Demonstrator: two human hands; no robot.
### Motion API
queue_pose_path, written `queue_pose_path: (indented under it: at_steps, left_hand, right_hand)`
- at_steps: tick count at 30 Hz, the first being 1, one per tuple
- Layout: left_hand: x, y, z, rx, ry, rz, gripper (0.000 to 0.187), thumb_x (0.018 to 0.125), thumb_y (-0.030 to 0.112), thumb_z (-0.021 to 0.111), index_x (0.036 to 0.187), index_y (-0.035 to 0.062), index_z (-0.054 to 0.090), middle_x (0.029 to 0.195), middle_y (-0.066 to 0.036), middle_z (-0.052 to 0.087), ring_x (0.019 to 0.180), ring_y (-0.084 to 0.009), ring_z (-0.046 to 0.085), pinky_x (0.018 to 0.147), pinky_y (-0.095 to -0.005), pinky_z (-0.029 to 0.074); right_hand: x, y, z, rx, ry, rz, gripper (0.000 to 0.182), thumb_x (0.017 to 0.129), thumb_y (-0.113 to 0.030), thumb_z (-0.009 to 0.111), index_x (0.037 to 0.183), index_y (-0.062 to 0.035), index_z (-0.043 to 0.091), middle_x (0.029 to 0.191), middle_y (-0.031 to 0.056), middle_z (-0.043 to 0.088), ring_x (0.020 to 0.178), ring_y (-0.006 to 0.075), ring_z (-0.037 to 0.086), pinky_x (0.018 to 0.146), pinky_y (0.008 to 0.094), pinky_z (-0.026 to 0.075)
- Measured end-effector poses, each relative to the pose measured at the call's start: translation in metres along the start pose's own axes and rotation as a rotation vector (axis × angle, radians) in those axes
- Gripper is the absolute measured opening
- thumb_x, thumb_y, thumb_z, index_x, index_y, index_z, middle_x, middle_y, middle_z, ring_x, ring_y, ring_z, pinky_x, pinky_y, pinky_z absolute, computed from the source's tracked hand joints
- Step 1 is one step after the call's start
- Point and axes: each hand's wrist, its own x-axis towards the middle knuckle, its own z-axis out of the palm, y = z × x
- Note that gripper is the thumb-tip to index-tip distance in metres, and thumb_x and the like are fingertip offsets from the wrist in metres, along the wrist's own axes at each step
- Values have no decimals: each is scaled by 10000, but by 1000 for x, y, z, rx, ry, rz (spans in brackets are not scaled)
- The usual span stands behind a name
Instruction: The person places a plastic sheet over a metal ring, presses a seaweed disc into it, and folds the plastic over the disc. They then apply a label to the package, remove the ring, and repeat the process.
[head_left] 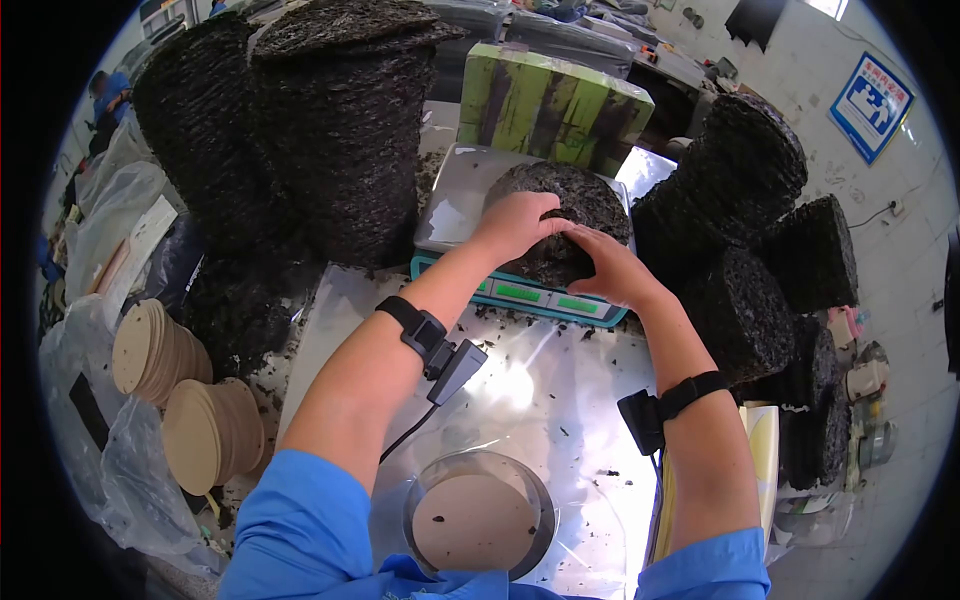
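A round stack of dark, flaky sheets (565,190) lies on the metal pan of a scale (450,200) with a teal edge and green lit displays. My left hand (520,228) rests on the left part of this stack, fingers bent and pointing right. From the right, my right hand (612,268) reaches over the stack, its fingers meeting those of my left hand near the middle. Whether the fingertips pinch any sheet is hidden. Close to my body, a clear round ring (545,510) stands around a beige disc (475,522) on the metal table (590,440).
Tall dark stacks (340,140) rise at the left, more dark stacks (735,170) at the right. A green striped block (550,105) stands behind the scale. Beige disc piles (212,430) sit at the lower left. A person in blue (108,95) is far off at the left.
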Motion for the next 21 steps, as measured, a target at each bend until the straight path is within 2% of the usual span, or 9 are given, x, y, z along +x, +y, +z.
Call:
queue_pose_path:
  at_steps: [2,4,8,10,12,14,15,18,21]
  left_hand:
    - [-1,7,-15,-199,52,-46,300,869,270,708,847,-7,595,768,-159,579,722,-310,568,679,-390,452]
    - [-11,18,-40,-330,215,-33,323,867,284,709,839,-21,605,774,-183,602,741,-365,582,669,-399,455]
    - [-73,53,-128,279,174,58,284,835,287,719,850,27,608,755,-133,586,700,-341,588,639,-428,471]
    - [-118,45,-173,650,108,213,265,777,272,754,865,53,634,710,-109,545,684,-341,581,600,-426,462]
    - [-165,24,-215,854,32,149,316,734,293,772,896,59,634,779,-100,540,757,-315,579,647,-421,456]
    - [-193,18,-245,989,-119,-162,418,748,292,762,1049,33,632,1032,-122,585,998,-314,569,817,-423,459]
    - [-211,5,-251,1063,-122,-111,528,783,337,739,1169,4,600,1244,-140,551,1208,-301,488,1006,-429,393]
    - [-238,3,-263,1002,-53,-154,614,804,333,728,1279,-15,556,1395,-147,490,1294,-324,434,1097,-447,333]
    - [-239,26,-266,849,-13,-228,548,813,257,714,1279,14,560,1406,-126,491,1292,-332,442,1101,-441,339]
  right_hand:
    - [0,1,0,0,0,-9,866,683,-186,810,1447,-53,422,1520,155,388,1412,296,355,1158,366,326]
    - [-1,-1,0,-58,5,-20,874,696,-209,815,1454,-51,410,1528,154,376,1424,287,337,1156,366,329]
    - [-4,-16,-13,-101,-19,19,882,719,-257,822,1459,-42,395,1535,156,364,1433,287,322,1152,371,332]
    - [-6,-18,-22,-57,191,-48,874,749,-286,813,1462,-25,379,1538,159,355,1424,303,334,1144,377,339]
    - [-10,-26,-38,-35,329,-45,797,799,-229,769,1464,-36,376,1539,164,353,1374,332,404,1120,384,366]
    - [-13,-31,-52,-29,379,-6,775,807,-213,758,1467,-59,382,1541,142,359,1353,333,432,1106,387,384]
    - [-14,-35,-57,-60,378,15,768,811,-206,751,1469,-67,380,1546,126,356,1344,334,442,1098,388,393]
    - [-16,-50,-70,-152,370,34,750,820,-188,733,1472,-82,377,1558,88,345,1326,334,460,1081,394,414]
    - [-15,-73,-77,-268,375,35,743,822,-173,719,1475,-101,372,1564,69,337,1338,317,450,1087,399,412]
